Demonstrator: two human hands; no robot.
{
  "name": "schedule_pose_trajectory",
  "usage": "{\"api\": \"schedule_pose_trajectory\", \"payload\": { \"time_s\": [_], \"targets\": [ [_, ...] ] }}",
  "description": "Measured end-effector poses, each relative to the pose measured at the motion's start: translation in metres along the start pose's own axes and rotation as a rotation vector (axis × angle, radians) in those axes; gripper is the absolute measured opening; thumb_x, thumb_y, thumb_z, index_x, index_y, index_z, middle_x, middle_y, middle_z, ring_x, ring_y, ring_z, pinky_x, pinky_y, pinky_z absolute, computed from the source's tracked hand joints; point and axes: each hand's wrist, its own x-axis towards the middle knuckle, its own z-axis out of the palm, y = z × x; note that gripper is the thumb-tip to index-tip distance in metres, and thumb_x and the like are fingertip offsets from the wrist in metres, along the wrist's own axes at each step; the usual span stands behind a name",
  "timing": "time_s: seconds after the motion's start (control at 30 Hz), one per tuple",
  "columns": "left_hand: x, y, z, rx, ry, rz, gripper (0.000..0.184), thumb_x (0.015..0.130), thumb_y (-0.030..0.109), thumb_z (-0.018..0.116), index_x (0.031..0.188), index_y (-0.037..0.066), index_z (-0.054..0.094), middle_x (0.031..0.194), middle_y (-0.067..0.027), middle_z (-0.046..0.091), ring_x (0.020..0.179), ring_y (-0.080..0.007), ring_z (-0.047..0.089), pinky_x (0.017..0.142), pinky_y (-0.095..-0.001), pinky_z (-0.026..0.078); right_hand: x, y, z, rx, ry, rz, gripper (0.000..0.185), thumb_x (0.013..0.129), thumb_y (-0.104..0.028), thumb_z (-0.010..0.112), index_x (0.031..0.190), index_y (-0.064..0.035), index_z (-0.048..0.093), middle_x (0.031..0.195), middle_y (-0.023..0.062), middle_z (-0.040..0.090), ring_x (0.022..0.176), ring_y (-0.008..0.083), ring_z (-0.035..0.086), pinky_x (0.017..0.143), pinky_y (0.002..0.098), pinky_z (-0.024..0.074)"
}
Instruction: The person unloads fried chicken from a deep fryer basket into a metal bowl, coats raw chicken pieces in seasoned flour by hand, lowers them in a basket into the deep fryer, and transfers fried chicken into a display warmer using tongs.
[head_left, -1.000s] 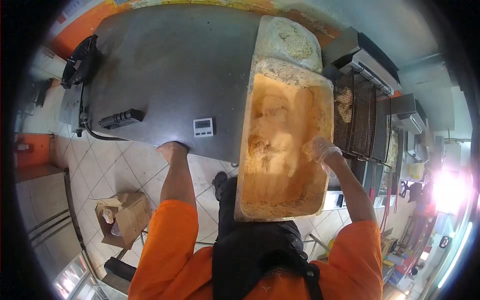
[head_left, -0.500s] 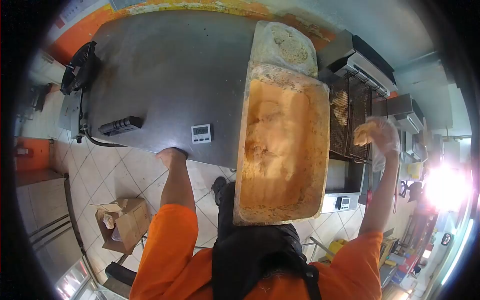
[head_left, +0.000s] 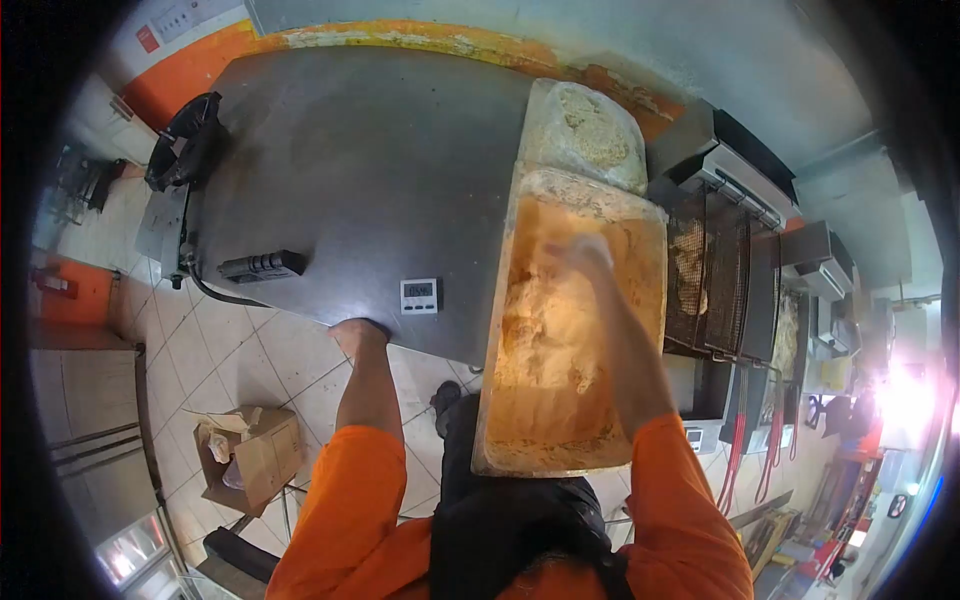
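Note:
My right hand [head_left: 583, 253], in a clear plastic glove, is over the far half of a deep tub [head_left: 490, 400] of orange-tinted flour [head_left: 545, 375]. Motion smears its fingers, so whether it holds anything cannot be made out. The flour lies heaped and uneven in the middle. My left hand [head_left: 358, 336] rests against the front edge of the steel table [head_left: 350, 190], its fingers mostly hidden. A small white digital timer [head_left: 419, 296] lies on the table to the right of that hand.
Wire fryer baskets [head_left: 690, 265] holding pale pieces stand right of the tub, their red handles [head_left: 735, 440] sticking out towards me. Behind the tub sits a plastic-lined container [head_left: 590, 130] of crumbly pale stuff. A cardboard box [head_left: 255, 460] is at lower left, and a black device [head_left: 262, 266] lies on the table.
My right hand has swung left from beside the fryer baskets, where it held a battered piece of food, to over the flour tub. My left hand stays at the table edge.

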Motion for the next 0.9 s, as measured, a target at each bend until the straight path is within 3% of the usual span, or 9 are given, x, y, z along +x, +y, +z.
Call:
{"api": "schedule_pose_trajectory", "payload": {
  "time_s": [0.13,0.2,0.33,0.43,0.53,0.7,0.77,0.83,0.9],
  "targets": [
    [-0.011,0.013,-0.009,-0.204,-0.046,-0.270,0.052,0.088,0.039,0.026,0.112,-0.001,0.049,0.111,-0.0134,0.055,0.100,-0.0288,0.054,0.085,-0.0367,0.045,0.040,-0.002,0.047,-0.309,0.186,-0.224,0.038,0.076,-0.048,0.052,0.084,-0.0135,0.065,0.079,0.0104,0.062,0.083,0.0247,0.059,0.070,0.0347,0.0458],
    [-0.003,0.008,0.002,-0.139,0.031,-0.258,0.053,0.088,0.041,0.026,0.110,-0.001,0.051,0.112,-0.0140,0.055,0.101,-0.0292,0.054,0.086,-0.0367,0.044,0.020,-0.024,0.023,-0.729,-0.130,-0.509,0.033,0.075,-0.039,0.056,0.088,-0.0093,0.064,0.088,0.0142,0.060,0.091,0.0265,0.056,0.076,0.0351,0.0444],
    [-0.009,0.013,-0.010,-0.377,-0.037,-0.451,0.053,0.088,0.042,0.027,0.108,0.000,0.053,0.113,-0.0159,0.053,0.103,-0.0303,0.052,0.088,-0.0368,0.042,0.023,-0.026,0.040,-0.659,-0.001,-0.321,0.045,0.059,-0.019,0.073,0.099,-0.0069,0.058,0.096,0.0149,0.056,0.092,0.0272,0.055,0.073,0.0350,0.0466],
    [0.015,0.001,0.007,-0.424,-0.033,-0.447,0.057,0.087,0.044,0.027,0.112,-0.002,0.051,0.115,-0.0176,0.052,0.103,-0.0307,0.052,0.087,-0.0368,0.042,-0.013,-0.020,0.047,0.250,0.215,-0.195,0.047,0.062,-0.015,0.071,0.105,-0.0071,0.054,0.100,0.0137,0.055,0.093,0.0262,0.054,0.073,0.0340,0.0473],
    [0.006,0.003,0.004,-0.170,-0.015,-0.212,0.062,0.088,0.045,0.021,0.106,-0.007,0.051,0.111,-0.0208,0.053,0.100,-0.0338,0.053,0.085,-0.0394,0.042,-0.040,0.017,0.059,1.397,0.088,-0.725,0.034,0.078,-0.013,0.055,0.109,-0.0017,0.043,0.103,0.0106,0.056,0.096,0.0208,0.053,0.070,0.0280,0.0474],
    [-0.021,0.015,-0.020,-0.313,-0.107,-0.319,0.061,0.089,0.041,0.017,0.109,-0.006,0.049,0.114,-0.0206,0.052,0.104,-0.0335,0.050,0.088,-0.0385,0.040,-0.122,0.037,-0.019,0.727,0.207,-0.656,0.030,0.081,-0.013,0.051,0.109,-0.0015,0.046,0.108,0.0097,0.055,0.098,0.0223,0.052,0.074,0.0271,0.0458],
    [-0.023,0.017,-0.019,-0.334,-0.077,-0.303,0.061,0.089,0.041,0.017,0.108,-0.007,0.051,0.113,-0.0211,0.052,0.103,-0.0341,0.051,0.088,-0.0391,0.041,-0.114,0.078,-0.006,-0.118,0.149,-0.490,0.022,0.080,-0.020,0.051,0.097,-0.0066,0.056,0.095,0.0073,0.058,0.087,0.0215,0.056,0.077,0.0319,0.0467],
    [-0.019,0.013,-0.014,-0.371,-0.058,-0.297,0.065,0.089,0.043,0.017,0.104,-0.009,0.052,0.111,-0.0225,0.053,0.101,-0.0354,0.052,0.088,-0.0401,0.041,-0.104,0.119,0.021,0.324,0.046,-0.437,0.021,0.082,-0.020,0.049,0.096,-0.0080,0.057,0.097,0.0077,0.058,0.088,0.0227,0.056,0.078,0.0324,0.0465],
    [-0.014,0.013,-0.004,-0.418,-0.044,-0.295,0.069,0.088,0.045,0.016,0.101,-0.011,0.053,0.109,-0.0240,0.053,0.100,-0.0368,0.052,0.087,-0.0411,0.041,-0.117,0.121,0.012,-0.843,0.033,-0.611,0.021,0.083,-0.017,0.047,0.101,-0.0098,0.057,0.100,0.0083,0.058,0.093,0.0243,0.055,0.082,0.0314,0.0451]
  ]
}}
